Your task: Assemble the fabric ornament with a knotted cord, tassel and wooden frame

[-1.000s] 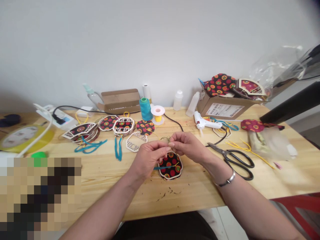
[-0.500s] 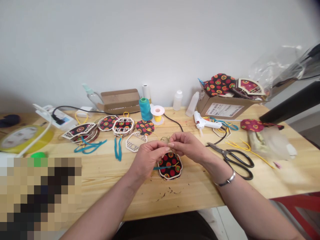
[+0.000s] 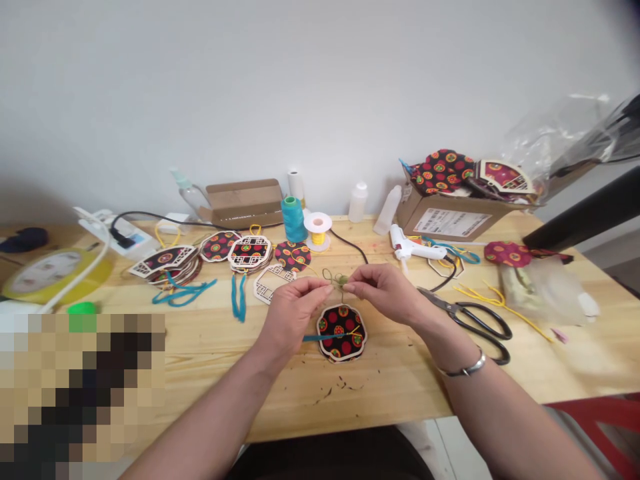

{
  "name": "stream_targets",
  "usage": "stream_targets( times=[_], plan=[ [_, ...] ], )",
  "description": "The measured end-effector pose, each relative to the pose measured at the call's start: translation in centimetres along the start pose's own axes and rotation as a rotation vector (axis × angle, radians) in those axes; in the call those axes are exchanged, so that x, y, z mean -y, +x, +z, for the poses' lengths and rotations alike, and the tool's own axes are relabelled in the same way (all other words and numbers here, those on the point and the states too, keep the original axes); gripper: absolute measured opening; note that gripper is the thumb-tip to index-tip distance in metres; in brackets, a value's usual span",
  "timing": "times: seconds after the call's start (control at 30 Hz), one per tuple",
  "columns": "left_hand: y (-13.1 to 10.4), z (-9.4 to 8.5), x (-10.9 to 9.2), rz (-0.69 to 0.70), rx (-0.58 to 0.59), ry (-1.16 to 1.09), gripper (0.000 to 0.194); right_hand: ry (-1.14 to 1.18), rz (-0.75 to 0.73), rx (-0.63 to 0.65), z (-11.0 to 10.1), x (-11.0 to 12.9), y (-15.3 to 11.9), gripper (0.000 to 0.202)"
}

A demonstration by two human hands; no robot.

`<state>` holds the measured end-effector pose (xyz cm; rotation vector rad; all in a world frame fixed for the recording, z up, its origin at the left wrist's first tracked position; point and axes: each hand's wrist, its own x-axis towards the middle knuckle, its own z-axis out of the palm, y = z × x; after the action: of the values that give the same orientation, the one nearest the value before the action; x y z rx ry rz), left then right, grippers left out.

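Observation:
Above the table's middle, my left hand (image 3: 295,312) is closed in a pinch on a thin dark-green cord (image 3: 327,274). My right hand (image 3: 387,292) pinches the same cord beside a small green bead (image 3: 343,280). A loop of the cord stands up between the fingertips, and one strand runs down toward a fabric-covered ornament (image 3: 345,345). This ornament lies flat just below my hands, with a pale scalloped rim and red flowers on black. Across it lies a teal cord (image 3: 320,338) with a yellow end. The exact grip is partly hidden by the fingers.
Black-handled scissors (image 3: 483,320) and a white glue gun (image 3: 415,248) lie to the right. Behind are a teal thread cone (image 3: 293,220), a yellow thread spool (image 3: 319,233) and a cardboard box (image 3: 450,221) with fabric pieces. Finished ornaments (image 3: 250,252) lie left, near yellow tape (image 3: 93,267).
My hands have drawn slightly apart, and the green bead and cord loop now show between them. The ornament below shows more of its surface. The whole view has shifted a little.

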<state>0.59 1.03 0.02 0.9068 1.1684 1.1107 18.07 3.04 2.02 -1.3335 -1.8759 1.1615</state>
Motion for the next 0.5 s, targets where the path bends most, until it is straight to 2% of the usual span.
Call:
stream_targets(
  times=[0.17,0.3,0.5],
  plan=[
    [0.0,0.1,-0.1,-0.027,-0.068,-0.018,0.016,-0.098,-0.08,-0.099,0.8,1.1,-1.0,0.024],
    [-0.1,0.4,-0.4,-0.032,-0.084,-0.062,0.018,-0.196,-0.166,-0.089,2.2,1.4,-1.6,0.022],
    [-0.1,0.5,-0.6,-0.079,-0.091,-0.161,0.019,-0.494,-0.225,-0.07,3.4,0.9,-1.6,0.024]
  ],
)
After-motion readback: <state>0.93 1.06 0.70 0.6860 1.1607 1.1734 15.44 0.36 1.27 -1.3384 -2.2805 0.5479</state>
